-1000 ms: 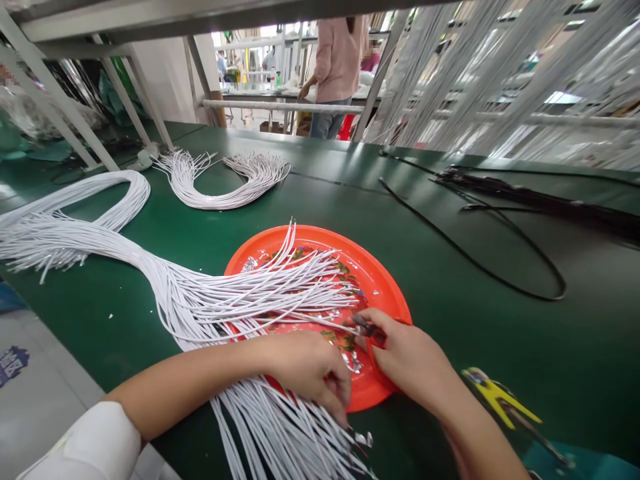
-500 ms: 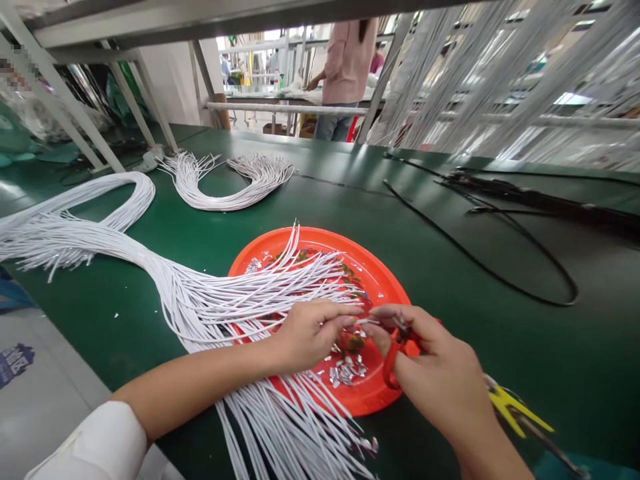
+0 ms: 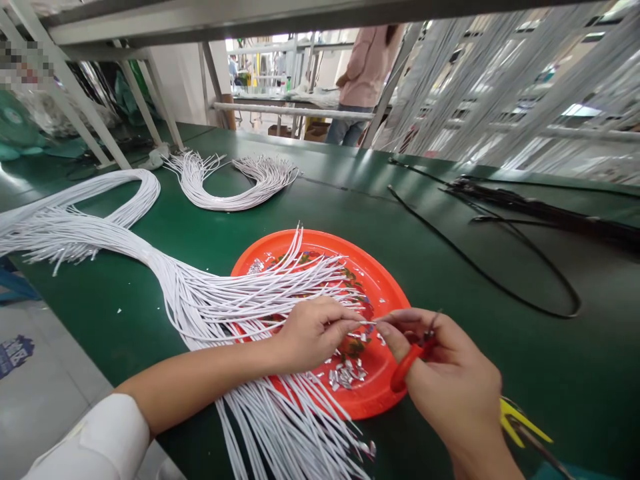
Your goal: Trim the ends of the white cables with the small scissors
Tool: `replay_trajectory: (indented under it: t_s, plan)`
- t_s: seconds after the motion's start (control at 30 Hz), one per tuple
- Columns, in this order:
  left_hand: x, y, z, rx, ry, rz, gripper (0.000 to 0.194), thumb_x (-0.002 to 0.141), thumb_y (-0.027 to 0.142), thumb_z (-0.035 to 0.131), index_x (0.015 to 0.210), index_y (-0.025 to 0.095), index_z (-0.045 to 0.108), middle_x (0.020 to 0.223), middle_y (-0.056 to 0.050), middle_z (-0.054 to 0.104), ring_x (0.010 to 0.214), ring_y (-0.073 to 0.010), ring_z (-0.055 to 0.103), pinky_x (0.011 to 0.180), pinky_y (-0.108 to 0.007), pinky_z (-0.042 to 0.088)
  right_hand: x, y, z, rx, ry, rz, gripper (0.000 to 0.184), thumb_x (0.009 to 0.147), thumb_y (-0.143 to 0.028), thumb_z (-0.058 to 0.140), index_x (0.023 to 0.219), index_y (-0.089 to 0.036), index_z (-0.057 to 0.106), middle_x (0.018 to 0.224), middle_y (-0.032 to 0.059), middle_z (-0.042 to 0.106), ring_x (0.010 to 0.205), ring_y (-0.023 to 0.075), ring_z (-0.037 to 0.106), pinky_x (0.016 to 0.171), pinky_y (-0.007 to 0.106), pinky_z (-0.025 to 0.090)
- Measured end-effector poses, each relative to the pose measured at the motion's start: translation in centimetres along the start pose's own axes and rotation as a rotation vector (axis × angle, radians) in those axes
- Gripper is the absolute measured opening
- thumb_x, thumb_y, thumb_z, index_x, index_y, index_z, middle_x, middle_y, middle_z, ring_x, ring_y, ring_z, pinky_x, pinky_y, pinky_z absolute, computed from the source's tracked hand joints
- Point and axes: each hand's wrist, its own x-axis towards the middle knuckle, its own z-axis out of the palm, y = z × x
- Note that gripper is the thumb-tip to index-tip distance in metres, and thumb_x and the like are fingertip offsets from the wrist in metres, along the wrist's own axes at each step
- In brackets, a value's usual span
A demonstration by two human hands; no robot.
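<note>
Over a red plastic tray, my left hand pinches a thin white cable near its end. My right hand is closed around red-handled scissors, while its thumb and forefinger pinch the tip of that same cable. The scissor blades are mostly hidden by the fingers. A thick bundle of white cables lies across the tray, some ends running under my left forearm. Silvery foil scraps are scattered in the tray.
More white cable bundles lie on the green table. Black cables curve at the right; a yellow-handled tool sits near my right wrist. White strands hang from a rack. A person in pink stands beyond.
My right hand has moved a little to the right with the scissors, their handle turning slightly. My left hand stays nearly in place on the cable. The view has shifted slightly.
</note>
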Motion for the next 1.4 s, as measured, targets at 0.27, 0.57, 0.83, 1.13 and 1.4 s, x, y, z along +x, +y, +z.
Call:
replay_trajectory:
  t_s: [0.27,0.57,0.83,1.13,1.4]
  plan:
    - [-0.2,-0.8,0.1,0.105,-0.072,0.106,0.016,0.08,0.02,0.051,0.08,0.014,0.066,0.07,-0.005,0.064,0.064,-0.0112,0.056,0.062,-0.022,0.045,0.5,0.4,1.5,0.242,-0.051,0.124,0.024,0.063,-0.036,0.069,0.073,-0.019,0.055,0.07,0.0012,0.062,0.064,0.014,0.058,0.061,0.026,0.049]
    - [-0.6,-1.0,0.4,0.234,0.051,0.074,0.016,0.081,0.02,0.05,0.079,0.015,0.065,0.069,-0.004,0.062,0.065,-0.012,0.054,0.063,-0.023,0.044,0.1,0.3,1.8,0.271,0.026,0.153,0.028,0.06,-0.036,0.072,0.077,-0.019,0.057,0.067,0.0016,0.063,0.062,0.0153,0.06,0.059,0.027,0.05]
    - [-0.7,-1.0,0.4,0.232,0.063,0.02,0.016,0.081,0.021,0.05,0.076,0.015,0.064,0.067,-0.003,0.06,0.066,-0.0127,0.052,0.064,-0.024,0.042,-0.2,0.9,2.3,0.095,0.064,0.095,0.023,0.064,-0.035,0.069,0.072,-0.019,0.054,0.067,0.0021,0.061,0.061,0.0151,0.057,0.057,0.026,0.047]
    - [-0.5,-0.4,0.2,0.016,0.026,-0.117,0.022,0.08,0.022,0.051,0.095,0.014,0.065,0.076,-0.005,0.063,0.069,-0.0123,0.054,0.066,-0.024,0.043,-0.4,1.0,2.3,0.156,0.089,0.039,0.022,0.066,-0.033,0.067,0.072,-0.02,0.051,0.076,0.0039,0.064,0.066,0.0152,0.059,0.063,0.028,0.048]
    - [0.3,-0.7,-0.2,-0.304,-0.145,-0.349,0.017,0.076,0.023,0.057,0.077,0.011,0.069,0.07,-0.003,0.065,0.065,-0.0112,0.056,0.063,-0.023,0.044,-0.4,0.6,2.2,0.259,0.067,0.042,0.022,0.066,-0.03,0.067,0.07,-0.02,0.048,0.073,0.004,0.064,0.069,0.0168,0.062,0.065,0.03,0.05]
